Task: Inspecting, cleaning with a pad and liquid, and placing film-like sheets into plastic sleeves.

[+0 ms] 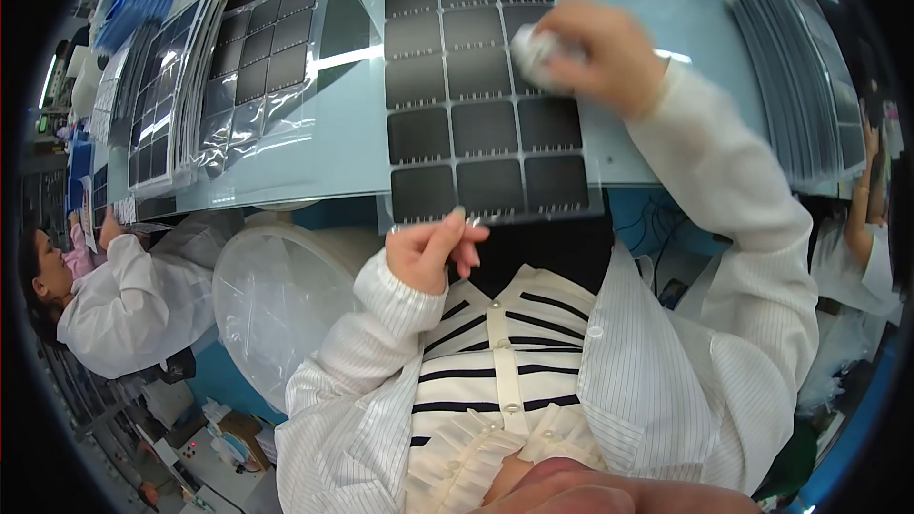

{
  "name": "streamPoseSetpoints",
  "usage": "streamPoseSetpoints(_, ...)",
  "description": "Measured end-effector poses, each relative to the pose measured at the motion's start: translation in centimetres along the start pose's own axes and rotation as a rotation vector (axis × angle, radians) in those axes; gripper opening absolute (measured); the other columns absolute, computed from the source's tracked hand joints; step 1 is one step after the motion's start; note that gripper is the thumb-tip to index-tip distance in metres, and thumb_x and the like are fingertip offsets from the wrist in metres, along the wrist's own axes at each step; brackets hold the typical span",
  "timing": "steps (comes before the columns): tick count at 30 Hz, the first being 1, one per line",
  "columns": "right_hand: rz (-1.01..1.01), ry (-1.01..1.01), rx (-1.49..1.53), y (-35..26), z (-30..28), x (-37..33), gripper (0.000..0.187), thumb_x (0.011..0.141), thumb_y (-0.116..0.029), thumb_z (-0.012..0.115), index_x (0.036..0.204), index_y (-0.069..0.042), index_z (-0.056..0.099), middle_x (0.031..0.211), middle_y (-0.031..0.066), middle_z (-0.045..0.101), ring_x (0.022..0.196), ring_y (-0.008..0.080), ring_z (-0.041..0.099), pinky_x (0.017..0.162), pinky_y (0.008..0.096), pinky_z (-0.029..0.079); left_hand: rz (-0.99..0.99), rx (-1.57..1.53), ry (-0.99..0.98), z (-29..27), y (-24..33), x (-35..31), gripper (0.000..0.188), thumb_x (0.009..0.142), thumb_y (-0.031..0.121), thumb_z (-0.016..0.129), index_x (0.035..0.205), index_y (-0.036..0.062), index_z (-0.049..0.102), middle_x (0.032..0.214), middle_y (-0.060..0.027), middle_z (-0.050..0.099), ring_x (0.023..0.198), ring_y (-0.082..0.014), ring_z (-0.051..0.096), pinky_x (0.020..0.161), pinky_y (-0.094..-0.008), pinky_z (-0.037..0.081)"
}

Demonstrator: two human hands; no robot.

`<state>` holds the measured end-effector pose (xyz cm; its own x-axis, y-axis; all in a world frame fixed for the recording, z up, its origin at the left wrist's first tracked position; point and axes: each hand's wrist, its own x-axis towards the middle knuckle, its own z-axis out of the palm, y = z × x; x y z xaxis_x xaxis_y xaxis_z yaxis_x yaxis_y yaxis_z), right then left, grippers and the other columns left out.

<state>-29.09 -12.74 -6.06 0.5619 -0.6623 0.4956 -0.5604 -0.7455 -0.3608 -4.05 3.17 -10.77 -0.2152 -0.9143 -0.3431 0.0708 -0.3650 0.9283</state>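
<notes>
A clear, shiny plastic sheet [495,100] with dark, flat squares in neat rows, each with soft round corners, flat on the pale blue table [343,128] near its front edge. Right hand [605,52] on top of the sheet at its far right side, fingers curled tight around a small, crumpled white cloth [535,52] pressed on a dark square. Left hand [428,247] at the near edge of the sheet, thumb and fingers pinching that edge. Both arms in white sleeves with thin stripes.

To the left on the table, another sheet of dark squares [257,52], wrinkled and glossy, and beside it a pile of more such sheets [162,100]. To the right, a fanned stack of thin grey sheets [804,67]. Below the table edge, a big round see-through tub [276,300], cloudy and smooth. Far left, another person in a white coat [119,300] at the same long table. Far right, one more person's raised arm [862,205].
</notes>
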Motion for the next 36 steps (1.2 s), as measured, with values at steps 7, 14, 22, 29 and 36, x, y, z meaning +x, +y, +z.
streamPoseSetpoints(7, -0.115, -0.222, 0.193, -4.7, 3.1, 2.7, 0.025, 0.067, -0.012, 0.064, 0.091, -0.008, 0.059, 0.078, 0.0083, 0.054, 0.064, 0.0264, 0.058, 0.054, 0.0330, 0.047, -0.079, 0.052, 0.036, -1.9, -0.3, -2.3, 0.035, 0.091, 0.019, 0.049, 0.075, -0.0074, 0.066, 0.057, -0.0112, 0.059, 0.051, -0.0158, 0.055, 0.050, -0.0256, 0.045)
streamPoseSetpoints(14, -0.278, -0.314, 0.198, -10.0, 6.5, 2.7, 0.025, 0.065, -0.016, 0.066, 0.084, -0.010, 0.051, 0.078, 0.0059, 0.050, 0.056, 0.0221, 0.057, 0.047, 0.0319, 0.048, -0.126, -0.211, -0.134, -3.0, -0.6, -2.1, 0.025, 0.089, 0.016, 0.049, 0.081, -0.0043, 0.062, 0.075, -0.0133, 0.064, 0.065, -0.0203, 0.059, 0.062, -0.0299, 0.050)
streamPoseSetpoints(22, 0.028, 0.032, -0.041, -1.0, 5.7, 7.5, 0.022, 0.073, -0.016, 0.063, 0.092, -0.007, 0.056, 0.081, 0.0109, 0.056, 0.060, 0.0282, 0.058, 0.054, 0.0357, 0.050, -0.179, -0.153, -0.336, -4.0, 0.2, -0.6, 0.022, 0.089, 0.015, 0.053, 0.102, -0.0027, 0.057, 0.085, -0.0121, 0.064, 0.080, -0.0183, 0.062, 0.073, -0.0305, 0.052)
streamPoseSetpoints(29, 0.049, -0.096, 0.005, -1.8, 6.9, 8.9, 0.019, 0.072, -0.015, 0.062, 0.089, -0.007, 0.056, 0.082, 0.0095, 0.054, 0.062, 0.0292, 0.058, 0.053, 0.0374, 0.049, -0.118, -0.147, -0.470, -4.4, 0.5, 0.3, 0.026, 0.087, 0.010, 0.053, 0.109, -0.0024, 0.053, 0.091, -0.0120, 0.063, 0.085, -0.0187, 0.062, 0.078, -0.0319, 0.051)
streamPoseSetpoints(36, -0.214, -0.381, 0.144, -6.9, 7.6, 7.9, 0.027, 0.068, -0.018, 0.066, 0.092, -0.012, 0.055, 0.085, 0.0092, 0.054, 0.067, 0.0280, 0.060, 0.056, 0.0376, 0.050, -0.168, -0.144, -0.487, -4.2, 1.5, 0.6, 0.030, 0.085, 0.010, 0.056, 0.113, -0.0014, 0.052, 0.096, -0.0115, 0.062, 0.088, -0.0188, 0.062, 0.082, -0.0323, 0.049)
